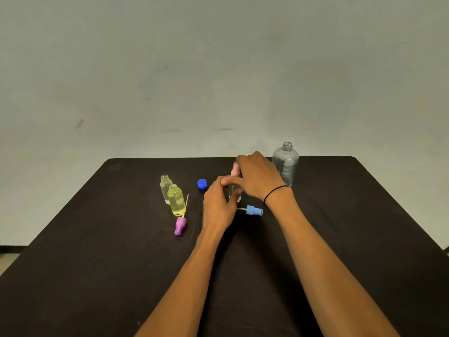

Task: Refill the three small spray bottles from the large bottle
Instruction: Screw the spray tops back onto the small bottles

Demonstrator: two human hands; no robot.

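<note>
2 hands (218, 203) (257, 177) grip 1 small bottle (234, 192) with a pink sprayer (235, 169).

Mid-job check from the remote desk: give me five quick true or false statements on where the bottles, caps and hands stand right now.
1. The large bottle stands upright with no cap on. True.
2. The blue cap lies on the table. True.
3. The yellow bottle has its spray top screwed on. False: its neck is open, and the purple spray top lies in front of it.
4. Both hands are on the same small bottle. True: left hand on the body, right hand at the pink top.
5. The light blue spray top is on the clear bottle. False: it lies on the table.
</note>
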